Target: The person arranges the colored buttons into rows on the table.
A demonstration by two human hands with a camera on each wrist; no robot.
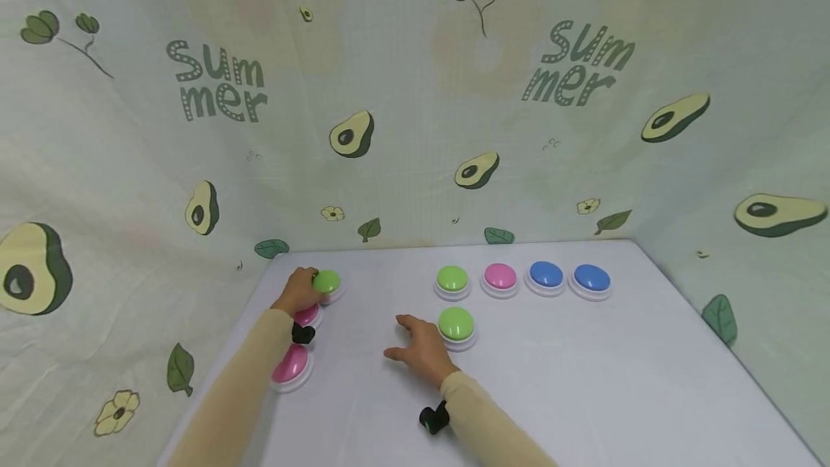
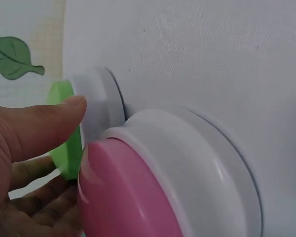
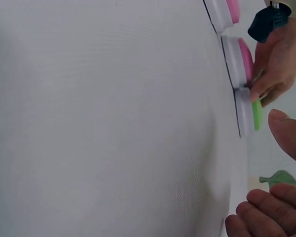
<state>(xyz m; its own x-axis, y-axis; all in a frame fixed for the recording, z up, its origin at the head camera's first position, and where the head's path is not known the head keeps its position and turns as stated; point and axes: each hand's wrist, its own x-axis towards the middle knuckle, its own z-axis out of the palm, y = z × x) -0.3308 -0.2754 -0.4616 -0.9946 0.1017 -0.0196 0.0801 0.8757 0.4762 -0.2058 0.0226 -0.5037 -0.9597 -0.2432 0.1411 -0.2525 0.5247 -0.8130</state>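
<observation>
Two bare hands of one person at a pale worktop (image 1: 551, 388). The left hand (image 1: 300, 291) grasps a green button (image 1: 327, 281) with a white base, the thumb lying against its near side and the fingers reaching round the other; the button stands on the worktop. Directly on the person's side of this hand is a pink button (image 2: 121, 190), just beside the grasped one; a second pink button (image 1: 290, 364) lies nearer the person, along the left forearm. The right hand (image 1: 424, 352) is released and holds nothing, its thumb and fingers spread apart and directed toward the left hand. Just to its right sits another green button (image 1: 456, 323), partly hidden by the hand; whether they touch cannot be told. Beyond the right hand, running rightward, are a far green button (image 1: 452, 278), a third pink button (image 1: 500, 276) and two blue buttons (image 1: 546, 274). Behind both hands hangs a printed cloth (image 1: 415, 63).
</observation>
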